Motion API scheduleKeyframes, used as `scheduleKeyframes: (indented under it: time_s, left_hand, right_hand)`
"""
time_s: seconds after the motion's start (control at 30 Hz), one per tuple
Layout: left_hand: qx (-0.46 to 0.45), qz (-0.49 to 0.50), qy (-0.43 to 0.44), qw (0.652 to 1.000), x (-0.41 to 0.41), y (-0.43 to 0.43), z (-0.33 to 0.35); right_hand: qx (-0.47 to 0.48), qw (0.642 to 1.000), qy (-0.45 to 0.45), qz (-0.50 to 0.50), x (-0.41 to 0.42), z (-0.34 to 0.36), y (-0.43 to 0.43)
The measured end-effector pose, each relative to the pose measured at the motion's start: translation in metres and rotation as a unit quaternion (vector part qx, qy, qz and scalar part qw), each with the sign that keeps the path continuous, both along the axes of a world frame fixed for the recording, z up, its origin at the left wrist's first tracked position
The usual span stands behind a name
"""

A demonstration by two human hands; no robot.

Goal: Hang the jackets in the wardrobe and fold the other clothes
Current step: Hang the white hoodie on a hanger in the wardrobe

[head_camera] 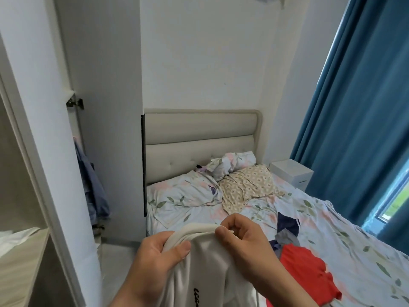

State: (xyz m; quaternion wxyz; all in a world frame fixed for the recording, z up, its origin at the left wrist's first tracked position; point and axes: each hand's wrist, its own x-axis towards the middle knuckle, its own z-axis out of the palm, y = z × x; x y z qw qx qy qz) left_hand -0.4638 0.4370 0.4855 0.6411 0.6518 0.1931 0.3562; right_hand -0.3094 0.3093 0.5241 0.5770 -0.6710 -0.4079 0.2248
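Observation:
A white jacket with small black lettering hangs in front of me at the bottom middle, held up by its cream collar. My left hand grips the collar on the left. My right hand pinches the collar on the right. A red garment lies on the bed to the right, with a dark navy and grey garment just behind it. The open wardrobe stands at the left, showing a wooden shelf.
The bed with floral sheets fills the right side; pillows lie by the padded headboard. A blue garment hangs by the wardrobe door. A white bedside box and blue curtains stand at the right.

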Motion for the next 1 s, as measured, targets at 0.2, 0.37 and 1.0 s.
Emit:
scheduleKeyframes:
  time_s: [0.2,0.37,1.0]
  left_hand:
    - [-0.045,0.064,-0.007,0.997,0.01,0.047,-0.007]
    - [-0.06,0.111,0.014,0.992,0.034,0.097,-0.015]
    - [-0.069,0.3,-0.034,0.951,0.084,0.322,0.019]
  right_hand:
    - [0.02,0.998,0.019,0.049,0.017,-0.009,0.066]
    - [0.039,0.995,0.048,0.082,0.044,-0.027,0.134]
    - [0.034,0.979,0.072,0.187,0.094,-0.011,0.403]
